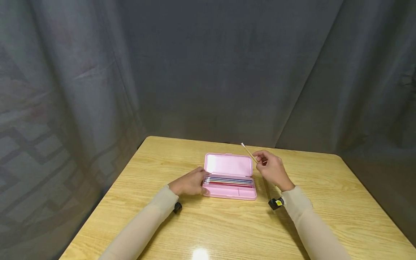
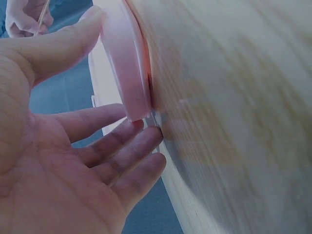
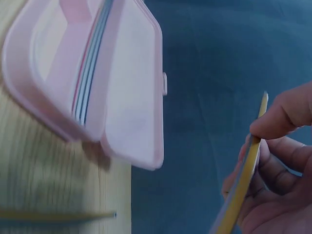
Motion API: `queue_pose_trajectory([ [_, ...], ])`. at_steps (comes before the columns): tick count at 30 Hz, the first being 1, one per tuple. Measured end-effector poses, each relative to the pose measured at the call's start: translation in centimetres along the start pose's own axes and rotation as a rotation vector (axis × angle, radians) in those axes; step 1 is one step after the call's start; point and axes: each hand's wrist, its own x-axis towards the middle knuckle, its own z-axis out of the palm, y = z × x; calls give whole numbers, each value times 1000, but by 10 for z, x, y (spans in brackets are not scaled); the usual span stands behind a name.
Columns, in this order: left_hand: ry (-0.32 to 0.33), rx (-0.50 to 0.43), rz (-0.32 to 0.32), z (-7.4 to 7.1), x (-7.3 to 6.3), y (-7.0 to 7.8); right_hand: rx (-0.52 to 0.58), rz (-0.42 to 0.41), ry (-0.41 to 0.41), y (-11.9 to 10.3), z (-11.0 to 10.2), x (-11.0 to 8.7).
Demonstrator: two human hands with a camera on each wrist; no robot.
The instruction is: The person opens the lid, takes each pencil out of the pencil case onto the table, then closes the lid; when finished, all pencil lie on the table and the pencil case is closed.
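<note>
A pink pencil case point(image 1: 230, 194) lies on the table with its lid point(image 1: 229, 165) raised. Several pencils point(image 1: 229, 181) in dark blue, pale and red lie side by side in its long compartment. My left hand point(image 1: 191, 182) holds the case's left end, thumb at the near corner and fingers at the back one. Up and to the right of the case, my right hand point(image 1: 273, 169) pinches a yellow pencil point(image 3: 243, 183) between thumb and fingers. It slants up to the left, its pale end point(image 1: 242, 144) over the table's back part.
Another yellow pencil point(image 3: 58, 216) lies on the wooden table point(image 1: 182, 231), right of the case and partly under my right wrist in the head view. Dark grey curtains point(image 1: 208, 72) hang behind and along both sides of the table.
</note>
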Motion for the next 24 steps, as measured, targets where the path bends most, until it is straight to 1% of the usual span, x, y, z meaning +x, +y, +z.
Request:
queue_pose_trajectory([
  [3,0,6,0,0,0,0,-25,27,42,8,-11,-2],
  [7,0,17,2,1,1,-1,-61,93,91,18,-22,-8],
  [9,0,22,5,1,2,-1,-79,139,98,22,-26,-11],
  [12,0,18,4,0,2,0,-100,204,87,30,-32,-14],
  [15,-3,12,0,-1,2,0,-103,244,70,36,-36,-15],
  [17,-2,13,-1,-2,2,0,-104,254,53,39,-37,-14],
  [19,-1,14,0,-1,2,0,-111,265,13,43,-37,-14],
  [24,3,11,0,0,2,0,-159,284,-162,58,-29,-15],
])
